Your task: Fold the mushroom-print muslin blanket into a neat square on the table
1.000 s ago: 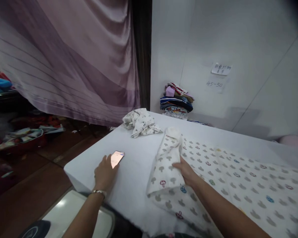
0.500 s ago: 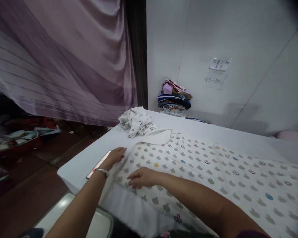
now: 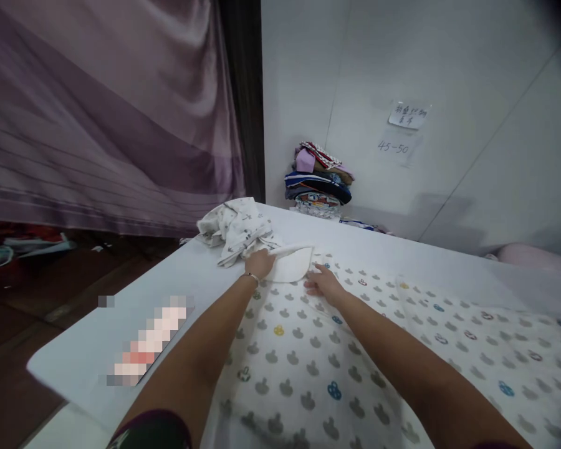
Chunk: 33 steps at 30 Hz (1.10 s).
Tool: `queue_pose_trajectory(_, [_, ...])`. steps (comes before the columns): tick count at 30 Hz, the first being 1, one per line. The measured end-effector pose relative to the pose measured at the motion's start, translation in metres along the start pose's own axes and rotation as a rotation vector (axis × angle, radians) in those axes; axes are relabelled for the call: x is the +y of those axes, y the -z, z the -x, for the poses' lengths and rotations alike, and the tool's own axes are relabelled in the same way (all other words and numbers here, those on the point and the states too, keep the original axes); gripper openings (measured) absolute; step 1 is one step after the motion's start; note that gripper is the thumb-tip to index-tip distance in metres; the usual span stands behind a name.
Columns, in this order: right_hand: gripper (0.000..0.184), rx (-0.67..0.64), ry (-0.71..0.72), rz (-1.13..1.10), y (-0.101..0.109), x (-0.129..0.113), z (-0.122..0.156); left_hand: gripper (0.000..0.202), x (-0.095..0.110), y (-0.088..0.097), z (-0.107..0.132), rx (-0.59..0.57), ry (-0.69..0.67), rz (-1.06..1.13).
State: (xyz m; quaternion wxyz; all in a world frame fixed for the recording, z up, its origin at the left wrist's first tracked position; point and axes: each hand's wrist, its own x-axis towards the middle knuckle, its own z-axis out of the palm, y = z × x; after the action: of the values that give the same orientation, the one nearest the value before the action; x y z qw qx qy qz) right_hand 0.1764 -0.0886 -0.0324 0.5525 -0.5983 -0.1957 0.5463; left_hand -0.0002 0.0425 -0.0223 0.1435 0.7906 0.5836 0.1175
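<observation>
A white cloth printed with small grey and coloured mushroom shapes (image 3: 355,349) lies spread over the white table (image 3: 75,362). At its far end a plain white flap (image 3: 292,265) is turned up. My left hand (image 3: 260,262), with a bracelet on the wrist, rests on the left edge of that flap, and its fingers curl onto it. Just to the right, my right hand (image 3: 325,284) lies flat on the printed cloth with its fingers spread, holding nothing.
A crumpled white printed cloth (image 3: 231,227) lies beyond my left hand. A phone (image 3: 144,340) lies near the table's left edge. Folded clothes (image 3: 318,184) are stacked against the wall under paper notes (image 3: 406,115). A purple curtain (image 3: 98,125) hangs at the left.
Both hands have moved from the near edge of the cloth to its far end. The left hand has left the spot beside the phone and now lies on the white flap.
</observation>
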Motion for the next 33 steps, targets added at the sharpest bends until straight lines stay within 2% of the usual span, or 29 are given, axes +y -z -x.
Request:
queue_pose_trajectory(5, [0.022, -0.072, -0.127, -0.103, -0.027, -0.004, -0.023, 0.034, 0.016, -0.008, -0.012, 0.045, -0.043, -0.018])
queue_pose_trajectory(8, [0.017, -0.081, -0.152, -0.13, -0.033, -0.007, -0.023, 0.026, 0.023, -0.004, 0.002, 0.077, -0.135, -0.006])
queue_pose_trajectory(11, [0.022, -0.143, -0.129, -0.161, -0.019, -0.001, 0.003, 0.026, 0.023, -0.004, 0.04, 0.036, -0.37, 0.009])
queue_pose_trajectory(13, [0.024, -0.223, -0.084, -0.177, 0.0, 0.012, 0.033, 0.026, 0.017, -0.006, 0.075, -0.08, -0.587, 0.054])
queue_pose_trajectory(15, [0.026, -0.291, -0.049, -0.18, 0.022, 0.031, 0.068, 0.025, 0.012, -0.009, 0.108, -0.204, -0.687, 0.163])
queue_pose_trajectory(16, [0.028, -0.288, -0.061, -0.182, 0.031, 0.041, 0.085, 0.026, 0.01, -0.01, 0.12, -0.24, -0.658, 0.234])
queue_pose_trajectory(18, [0.03, -0.247, -0.102, -0.192, 0.044, 0.06, 0.113, 0.035, 0.013, -0.011, 0.134, -0.273, -0.477, 0.364])
queue_pose_trajectory(20, [0.032, -0.222, -0.097, -0.191, 0.049, 0.072, 0.13, 0.044, 0.023, -0.012, 0.133, -0.277, -0.27, 0.421])
queue_pose_trajectory(22, [0.031, -0.216, -0.052, -0.168, 0.048, 0.078, 0.136, 0.05, 0.038, -0.015, 0.126, -0.283, -0.169, 0.395])
queue_pose_trajectory(25, [0.03, -0.197, -0.002, -0.122, 0.043, 0.081, 0.134, 0.05, 0.065, -0.024, 0.121, -0.306, -0.209, 0.306])
queue_pose_trajectory(29, [0.031, -0.186, 0.037, -0.076, 0.042, 0.084, 0.129, 0.022, 0.086, -0.03, 0.136, -0.313, -0.3, 0.265])
queue_pose_trajectory(31, [0.031, -0.165, 0.048, -0.079, 0.044, 0.086, 0.129, 0.012, 0.089, -0.024, 0.148, -0.244, -0.341, 0.328])
queue_pose_trajectory(33, [0.032, -0.138, 0.043, -0.105, 0.045, 0.086, 0.13, 0.011, 0.088, -0.011, 0.16, -0.119, -0.409, 0.402])
